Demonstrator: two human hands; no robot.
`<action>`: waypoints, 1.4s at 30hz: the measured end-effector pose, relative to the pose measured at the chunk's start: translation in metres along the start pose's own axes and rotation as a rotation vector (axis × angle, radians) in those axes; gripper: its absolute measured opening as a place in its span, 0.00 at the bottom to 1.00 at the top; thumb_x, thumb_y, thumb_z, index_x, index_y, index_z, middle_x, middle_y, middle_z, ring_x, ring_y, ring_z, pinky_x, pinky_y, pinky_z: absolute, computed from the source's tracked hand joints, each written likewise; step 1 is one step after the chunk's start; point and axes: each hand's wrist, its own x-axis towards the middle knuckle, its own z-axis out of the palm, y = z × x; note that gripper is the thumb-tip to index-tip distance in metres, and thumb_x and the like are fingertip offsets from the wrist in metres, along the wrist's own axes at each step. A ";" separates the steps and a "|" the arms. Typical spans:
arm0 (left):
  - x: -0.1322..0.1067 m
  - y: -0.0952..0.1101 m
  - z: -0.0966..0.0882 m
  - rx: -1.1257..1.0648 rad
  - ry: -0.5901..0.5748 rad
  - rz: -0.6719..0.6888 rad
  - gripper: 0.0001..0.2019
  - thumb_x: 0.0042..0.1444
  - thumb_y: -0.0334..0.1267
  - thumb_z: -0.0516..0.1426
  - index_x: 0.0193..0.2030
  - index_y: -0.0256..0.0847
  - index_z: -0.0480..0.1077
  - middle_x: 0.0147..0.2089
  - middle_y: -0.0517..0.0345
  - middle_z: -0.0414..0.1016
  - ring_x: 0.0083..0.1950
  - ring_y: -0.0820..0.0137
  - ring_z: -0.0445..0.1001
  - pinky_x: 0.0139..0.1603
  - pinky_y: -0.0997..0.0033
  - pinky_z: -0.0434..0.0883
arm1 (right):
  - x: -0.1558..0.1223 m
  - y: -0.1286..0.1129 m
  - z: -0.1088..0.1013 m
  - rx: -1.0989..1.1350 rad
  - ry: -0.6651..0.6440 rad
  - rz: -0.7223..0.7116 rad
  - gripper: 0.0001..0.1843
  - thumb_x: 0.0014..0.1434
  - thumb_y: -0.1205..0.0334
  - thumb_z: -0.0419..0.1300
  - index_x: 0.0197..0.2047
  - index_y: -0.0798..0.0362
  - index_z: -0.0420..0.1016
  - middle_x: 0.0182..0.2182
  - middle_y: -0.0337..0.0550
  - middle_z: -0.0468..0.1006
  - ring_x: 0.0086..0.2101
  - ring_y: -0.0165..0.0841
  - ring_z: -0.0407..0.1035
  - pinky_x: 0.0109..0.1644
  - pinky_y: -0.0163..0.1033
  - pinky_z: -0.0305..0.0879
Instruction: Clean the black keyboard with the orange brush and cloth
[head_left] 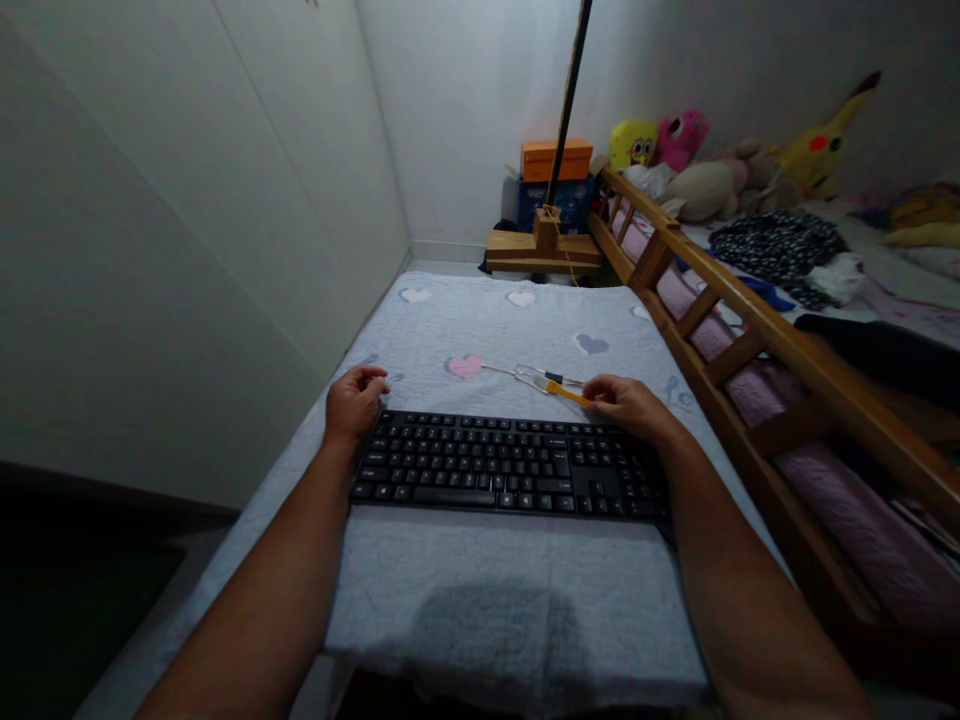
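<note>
A black full-size keyboard (pixel 480 465) lies across the cloth-covered table in front of me. At its back left corner rests my left hand (pixel 356 400), its fingers bent and slightly apart, with nothing visible in them. Behind the keyboard's right part, my right hand (pixel 619 400) has its fingertips closed on the end of a small yellow-handled brush (pixel 568 393) with a pale head. Just beyond it lies a thin wire-looped tool (pixel 553 378) with a dark grip, partly hidden by the fingers. Thin white sticks (pixel 499 370) lie to the left of these.
A pale cloth with hearts (pixel 510 560) covers the table. A white cabinet (pixel 187 230) rises on the left. Along the right runs a wooden bed rail (pixel 720 290), with plush toys (pixel 705 185) behind it. A wooden stand (pixel 546 250) and an orange box (pixel 556 160) are at the back.
</note>
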 end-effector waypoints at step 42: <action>0.005 -0.010 0.000 0.039 -0.007 0.005 0.18 0.43 0.48 0.60 0.39 0.40 0.76 0.30 0.57 0.77 0.25 0.70 0.68 0.28 0.72 0.64 | 0.007 0.056 -0.020 -0.150 0.289 0.046 0.28 0.55 0.49 0.69 0.57 0.49 0.82 0.51 0.52 0.85 0.48 0.47 0.79 0.54 0.50 0.75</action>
